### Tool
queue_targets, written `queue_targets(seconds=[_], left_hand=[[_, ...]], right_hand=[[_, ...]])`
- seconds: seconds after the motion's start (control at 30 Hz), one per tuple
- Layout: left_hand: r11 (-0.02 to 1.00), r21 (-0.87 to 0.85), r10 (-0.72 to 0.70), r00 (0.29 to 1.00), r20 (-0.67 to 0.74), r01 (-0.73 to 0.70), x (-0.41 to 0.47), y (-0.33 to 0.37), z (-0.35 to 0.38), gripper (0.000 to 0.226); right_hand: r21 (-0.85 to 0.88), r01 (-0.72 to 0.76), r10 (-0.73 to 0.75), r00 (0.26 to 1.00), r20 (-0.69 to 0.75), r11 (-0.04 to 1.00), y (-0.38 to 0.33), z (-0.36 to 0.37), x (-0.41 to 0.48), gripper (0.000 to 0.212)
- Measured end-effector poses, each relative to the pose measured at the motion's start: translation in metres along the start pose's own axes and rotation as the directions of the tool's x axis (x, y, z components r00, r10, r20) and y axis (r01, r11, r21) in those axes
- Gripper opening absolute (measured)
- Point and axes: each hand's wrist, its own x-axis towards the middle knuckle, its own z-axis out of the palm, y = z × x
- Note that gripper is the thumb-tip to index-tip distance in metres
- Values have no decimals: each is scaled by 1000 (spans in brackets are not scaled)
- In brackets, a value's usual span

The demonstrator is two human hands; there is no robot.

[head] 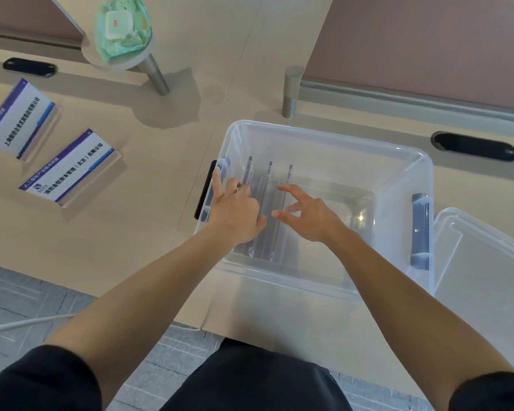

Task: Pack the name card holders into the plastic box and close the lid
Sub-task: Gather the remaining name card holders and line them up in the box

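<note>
A clear plastic box (pixel 422 179) stands open on the beige table, with three clear name card holders (pixel 269 185) standing on edge inside its left part. My left hand (pixel 238 212) reaches in over the box's left wall, fingers curled around the leftmost holder. My right hand (pixel 306 213) hovers just right of the holders, fingers spread and loose, holding nothing. Two more name card holders with printed cards lie on the table at left, one (pixel 69 167) nearer the box and one (pixel 18 120) farther left. The clear lid (pixel 484 262) lies to the right of the box.
A pack of wet wipes (pixel 122 25) sits on a small round stand at the back. Grey metal posts (pixel 291 90) and partition rails run along the far edge. Black cable slots (pixel 475 146) are set in the tabletop. The table's front edge is near my body.
</note>
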Motion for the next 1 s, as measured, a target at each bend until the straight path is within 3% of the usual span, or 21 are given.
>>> queue_targets(seconds=[0.1, 0.2, 0.27, 0.33, 0.6, 0.83, 1.0], left_hand=[[987, -163, -13, 991, -133, -9, -9, -11, -6, 45], [908, -419, -123, 941, -316, -22, -27, -44, -14, 42], [782, -623, -250, 922, -296, 12, -43, -72, -23, 32], [699, -713, -330, 914, -238, 66, -66, -103, -27, 24], [521, -819, -508, 858, -73, 239, -150, -219, -13, 19], [361, -804, -687, 718, 113, 472, -173, -307, 17, 33], [318, -747, -796, 592, 124, 584, -168, -354, 46, 49]], right_hand=[[-141, 19, -44, 983, -178, 990, -23, -15, -2, 42], [-244, 48, -109, 964, -241, 969, -65, -25, -11, 27], [-300, 78, -154, 959, -238, 951, -97, -25, -18, 23], [-381, 114, -205, 957, -206, 918, -131, -15, -27, 22], [-610, 261, -364, 930, -48, 748, -270, 41, -28, 28], [-709, 413, -475, 871, 126, 571, -348, 77, 31, 29], [-714, 544, -567, 785, 249, 441, -390, 114, 103, 30]])
